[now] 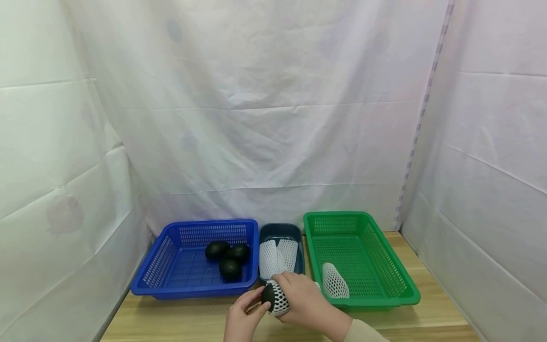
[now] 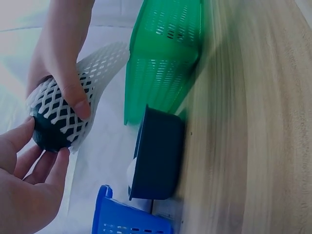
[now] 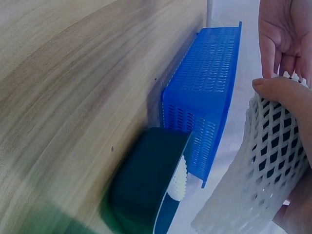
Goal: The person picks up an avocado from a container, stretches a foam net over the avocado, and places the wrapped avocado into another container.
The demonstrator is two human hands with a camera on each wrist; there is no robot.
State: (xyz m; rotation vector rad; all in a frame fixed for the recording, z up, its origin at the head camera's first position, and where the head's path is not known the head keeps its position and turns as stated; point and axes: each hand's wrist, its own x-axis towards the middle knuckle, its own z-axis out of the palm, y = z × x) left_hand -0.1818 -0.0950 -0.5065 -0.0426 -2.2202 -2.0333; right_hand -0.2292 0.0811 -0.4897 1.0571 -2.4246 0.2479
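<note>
Both hands [image 1: 243, 313] [image 1: 305, 301] curled round smooth dark oval fruit [image 1: 268, 297], partly inside white diamond mesh [image 1: 280, 300].

I hold a dark, smooth oval fruit [image 1: 267, 294] above the tabletop [image 1: 183, 319], midway between its left and right edges. A stretched white foam net [image 1: 280, 300] wraps most of it; one rounded end pokes out leftward, the net's slack tail extending opposite.
</note>
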